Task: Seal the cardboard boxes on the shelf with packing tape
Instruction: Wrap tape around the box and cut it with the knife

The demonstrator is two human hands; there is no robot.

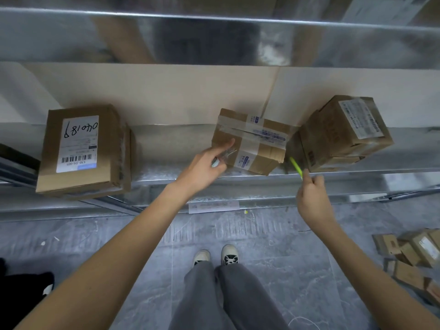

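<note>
A small cardboard box [252,141] crossed with clear printed tape sits tilted at the middle of the metal shelf [166,160]. My left hand [204,165] reaches to the box's left side, index finger stretched onto the cardboard, the other fingers curled around a clear roll of packing tape [220,159]. My right hand [312,194] is in front of the shelf edge and pinches a thin yellow-green cutter [296,167] that points up toward the gap between the middle box and the right box [342,134].
A labelled box [83,148] marked with handwritten digits lies at the shelf's left. A cardboard sheet [166,94] lines the shelf back. Several small boxes [414,260] are piled on the floor at the right. My feet stand below the shelf.
</note>
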